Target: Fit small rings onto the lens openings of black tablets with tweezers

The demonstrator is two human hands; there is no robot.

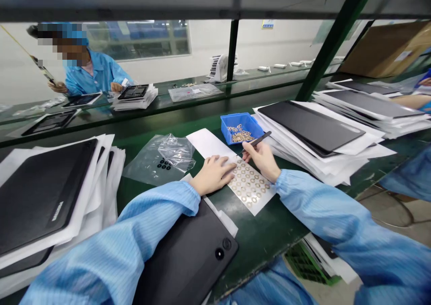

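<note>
My right hand (261, 157) grips a pair of dark tweezers (261, 138), whose tips point down at the upper edge of a sheet of ring-shaped stickers (251, 186). Flat on the left side of that sheet rests my left hand (214, 174), fingers spread, holding nothing. Rows of small tan rings cover the sheet, and a blank white paper (210, 144) lies just beyond it. Under my left forearm is a black tablet back cover (191, 251) with a round camera hole at its corner; my sleeve hides part of it.
A blue bin (232, 134) holds small tan rings. Left of it lies a clear plastic bag (148, 156) with several black rings. Stacks of black covers with white sheets stand left (43, 192) and right (313, 125). A co-worker (90, 71) sits across the bench.
</note>
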